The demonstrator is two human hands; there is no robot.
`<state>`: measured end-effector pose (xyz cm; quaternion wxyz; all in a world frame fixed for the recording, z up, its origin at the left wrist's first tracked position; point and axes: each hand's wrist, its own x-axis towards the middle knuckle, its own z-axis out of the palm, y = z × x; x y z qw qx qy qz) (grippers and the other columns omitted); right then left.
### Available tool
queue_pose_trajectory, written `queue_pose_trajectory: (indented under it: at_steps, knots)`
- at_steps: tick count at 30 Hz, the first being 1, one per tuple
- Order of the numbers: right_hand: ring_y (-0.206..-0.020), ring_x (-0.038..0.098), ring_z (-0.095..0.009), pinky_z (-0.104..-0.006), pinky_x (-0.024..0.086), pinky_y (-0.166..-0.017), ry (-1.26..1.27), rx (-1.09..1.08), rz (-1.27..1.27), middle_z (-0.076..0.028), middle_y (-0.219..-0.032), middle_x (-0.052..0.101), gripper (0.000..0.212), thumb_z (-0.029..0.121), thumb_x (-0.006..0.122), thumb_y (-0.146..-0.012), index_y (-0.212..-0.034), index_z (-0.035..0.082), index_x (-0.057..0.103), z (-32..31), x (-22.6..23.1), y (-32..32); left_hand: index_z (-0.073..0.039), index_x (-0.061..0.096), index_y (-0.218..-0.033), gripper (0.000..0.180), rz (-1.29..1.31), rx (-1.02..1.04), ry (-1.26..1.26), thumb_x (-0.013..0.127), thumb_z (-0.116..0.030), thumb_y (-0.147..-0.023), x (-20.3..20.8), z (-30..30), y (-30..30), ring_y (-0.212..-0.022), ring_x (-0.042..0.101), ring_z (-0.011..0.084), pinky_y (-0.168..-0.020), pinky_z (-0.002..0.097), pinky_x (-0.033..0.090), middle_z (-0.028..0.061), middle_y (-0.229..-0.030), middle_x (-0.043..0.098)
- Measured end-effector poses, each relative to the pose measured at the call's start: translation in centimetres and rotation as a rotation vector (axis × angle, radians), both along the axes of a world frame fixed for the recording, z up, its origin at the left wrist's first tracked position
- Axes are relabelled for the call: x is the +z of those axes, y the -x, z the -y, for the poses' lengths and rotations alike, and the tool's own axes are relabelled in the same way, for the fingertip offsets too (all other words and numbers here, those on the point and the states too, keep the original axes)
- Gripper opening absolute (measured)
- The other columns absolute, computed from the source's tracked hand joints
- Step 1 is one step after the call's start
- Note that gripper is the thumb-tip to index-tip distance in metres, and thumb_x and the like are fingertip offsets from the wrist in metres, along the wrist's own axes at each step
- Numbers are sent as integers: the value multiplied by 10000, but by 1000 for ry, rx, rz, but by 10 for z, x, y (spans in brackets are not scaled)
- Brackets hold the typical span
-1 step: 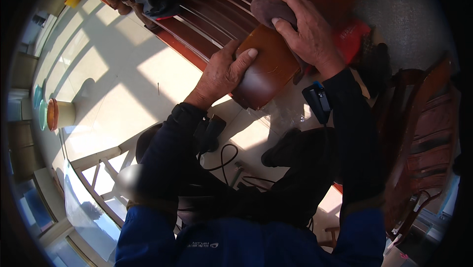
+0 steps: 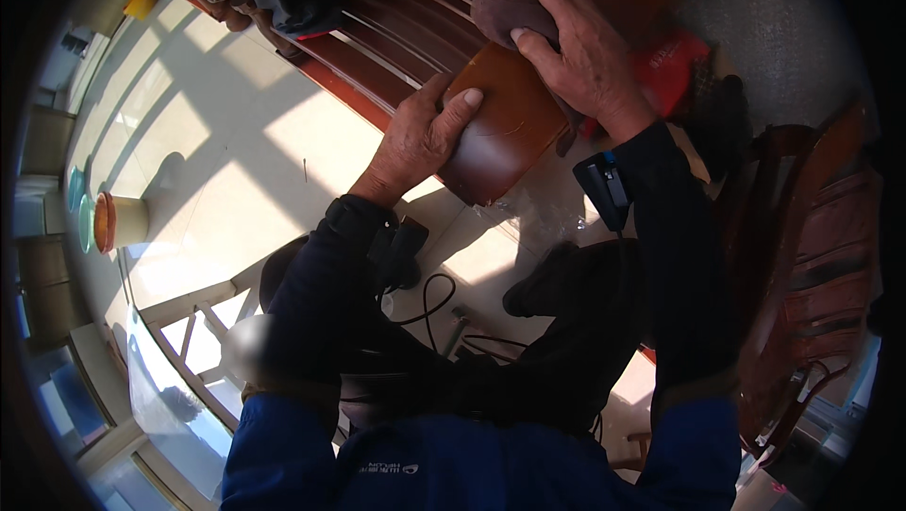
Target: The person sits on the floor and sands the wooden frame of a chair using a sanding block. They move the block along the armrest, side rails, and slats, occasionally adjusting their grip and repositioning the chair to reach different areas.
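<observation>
Right hand [image 2: 590, 63]: thumb and fingers clamped on a brown pad [image 2: 510, 16], held over the far end of a glossy wooden panel [image 2: 514, 129]; contact between pad and panel cannot be determined. Left hand [image 2: 415, 141]: clamped on the panel's left edge, thumb on top, fingertips hidden. Slatted bench [image 2: 415, 6] beyond; chair [image 2: 816, 247] at right.

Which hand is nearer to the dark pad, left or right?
Right. The right hand holds the dark pad; the left hand is apart from it, lower and to the left, its thumb on the brown panel.
</observation>
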<state>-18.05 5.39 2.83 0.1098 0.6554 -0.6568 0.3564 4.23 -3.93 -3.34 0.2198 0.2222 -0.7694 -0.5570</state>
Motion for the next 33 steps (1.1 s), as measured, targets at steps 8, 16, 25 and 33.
queue_pose_trajectory:
  at_steps: [8, 16, 25, 33]
  knots:
    - [-1216, 690, -327, -461, 565, -1046, 42, 49, -65, -123, -1358, 682, 443, 249, 672, -1031, -1457, 144, 610, 4, -8, 8, 70, 629, -1326, 756, 21, 16, -15, 556, -646, -1096, -4, 4, -1, -981, 715, 249, -921, 370, 566, 193, -1037, 727]
    - [-1187, 686, -349, -462, 558, -1036, 7, 42, 18, -122, -1284, 699, 397, 183, 705, -965, -1355, 123, 653, -1, -1, 3, 88, 627, -1344, 780, -48, 4, -37, 561, -648, -1095, -14, 1, 0, -937, 749, 271, -866, 387, 604, 216, -988, 737]
    - [-1280, 627, -360, -458, 495, -1098, -190, 38, 80, -174, -1359, 634, 463, 134, 663, -979, -1430, 52, 600, -5, 17, 1, 54, 692, -1305, 585, 26, 54, 47, 607, -495, -1124, 25, 37, -23, -965, 762, 270, -886, 387, 590, 197, -1065, 774]
    - [-1306, 591, -365, -475, 468, -1102, -393, 27, -3, -183, -1347, 624, 431, 174, 625, -985, -1391, 33, 606, 6, 36, -7, 35, 711, -1283, 515, -142, 384, -102, 631, -448, -1122, 54, 65, -78, -998, 767, 273, -896, 369, 607, 196, -1072, 781]
